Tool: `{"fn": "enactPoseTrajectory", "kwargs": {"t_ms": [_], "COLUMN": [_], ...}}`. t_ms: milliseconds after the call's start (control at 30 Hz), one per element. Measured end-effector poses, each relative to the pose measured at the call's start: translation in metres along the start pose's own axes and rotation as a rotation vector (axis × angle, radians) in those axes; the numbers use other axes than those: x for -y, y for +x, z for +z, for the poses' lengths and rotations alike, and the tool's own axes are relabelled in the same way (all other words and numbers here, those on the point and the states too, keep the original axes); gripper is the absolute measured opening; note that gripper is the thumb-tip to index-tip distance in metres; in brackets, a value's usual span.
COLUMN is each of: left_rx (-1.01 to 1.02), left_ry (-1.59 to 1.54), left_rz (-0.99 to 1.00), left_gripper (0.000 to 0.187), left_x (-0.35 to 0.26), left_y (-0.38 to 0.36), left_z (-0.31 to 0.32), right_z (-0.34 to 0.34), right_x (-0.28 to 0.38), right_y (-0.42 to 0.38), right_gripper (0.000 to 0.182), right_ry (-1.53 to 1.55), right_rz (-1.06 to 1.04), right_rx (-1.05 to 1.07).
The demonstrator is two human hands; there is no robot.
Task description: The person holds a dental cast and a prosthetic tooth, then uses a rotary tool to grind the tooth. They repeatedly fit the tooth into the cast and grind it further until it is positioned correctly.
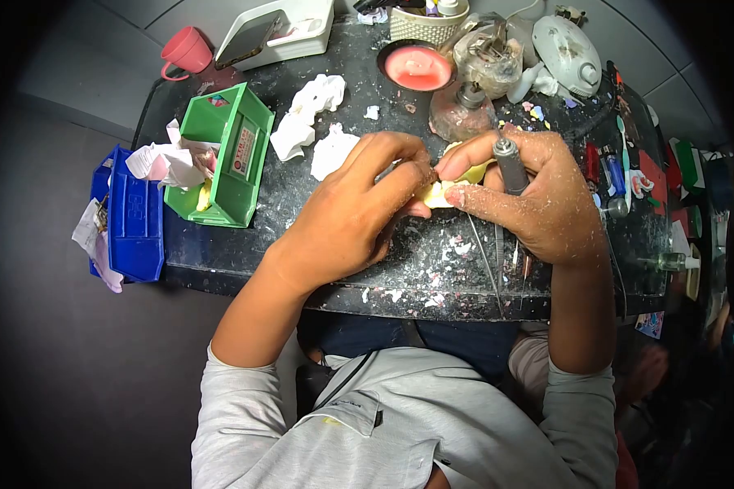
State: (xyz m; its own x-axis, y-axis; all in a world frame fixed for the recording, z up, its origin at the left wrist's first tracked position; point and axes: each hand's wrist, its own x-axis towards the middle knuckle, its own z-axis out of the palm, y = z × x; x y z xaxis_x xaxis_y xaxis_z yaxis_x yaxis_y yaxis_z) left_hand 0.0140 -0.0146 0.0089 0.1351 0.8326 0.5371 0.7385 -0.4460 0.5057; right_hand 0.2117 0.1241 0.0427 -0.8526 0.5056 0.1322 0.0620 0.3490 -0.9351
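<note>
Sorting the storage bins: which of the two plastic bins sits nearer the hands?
The green bin, on the dark worktop; the blue bin hangs off the worktop's left edge, farther away.

Green bin (220, 159), blue bin (134, 216), pink cup (187, 50) beside.

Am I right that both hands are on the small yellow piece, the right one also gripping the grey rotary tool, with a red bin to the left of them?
Not quite: the bin is green, not red, as the head view shows. The rest stands: left hand and right hand both pinch the small yellow piece, and the right also grips the grey rotary tool.
</note>
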Motion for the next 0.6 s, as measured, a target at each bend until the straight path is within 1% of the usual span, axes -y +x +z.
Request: {"fn": "enactPoseTrajectory", "kwargs": {"t_ms": [33, 100, 267, 333, 433, 533, 600], "left_rx": [-0.010, -0.007, 0.008, 0.001, 0.031, 0.047, 0.042], "left_ry": [0.021, 0.042, 0.068, 0.089, 0.067, 0.031, 0.006], "left_rz": [0.024, 0.044, 0.070, 0.119, 0.114, 0.110, 0.114], "left_gripper": [0.036, 0.037, 0.037, 0.036, 0.036, 0.034, 0.031], "left_x": [0.001, 0.001, 0.001, 0.003, 0.001, -0.001, 0.001], "left_y": [0.000, 0.000, 0.003, 0.005, 0.005, 0.005, 0.003], "left_z": [0.000, 0.000, -0.003, -0.003, -0.004, -0.005, -0.004], "right_z": [-0.001, -0.005, -0.007, -0.008, -0.007, -0.007, -0.011], "right_x": [0.002, 0.008, 0.001, 0.000, 0.001, 0.003, 0.014], "right_y": [0.000, 0.000, 0.000, 0.000, 0.001, 0.001, 0.002], "right_gripper": [0.014, 0.013, 0.011, 0.011, 0.011, 0.011, 0.012], "right_ry": [0.001, -0.075, -0.057, -0.051, -0.063, -0.003, 0.028], "right_rz": [0.001, 0.075, 0.031, 0.033, 0.039, 0.056, 0.206], "right_rx": [0.001, 0.036, 0.034, 0.038, 0.055, 0.051, 0.116]}}
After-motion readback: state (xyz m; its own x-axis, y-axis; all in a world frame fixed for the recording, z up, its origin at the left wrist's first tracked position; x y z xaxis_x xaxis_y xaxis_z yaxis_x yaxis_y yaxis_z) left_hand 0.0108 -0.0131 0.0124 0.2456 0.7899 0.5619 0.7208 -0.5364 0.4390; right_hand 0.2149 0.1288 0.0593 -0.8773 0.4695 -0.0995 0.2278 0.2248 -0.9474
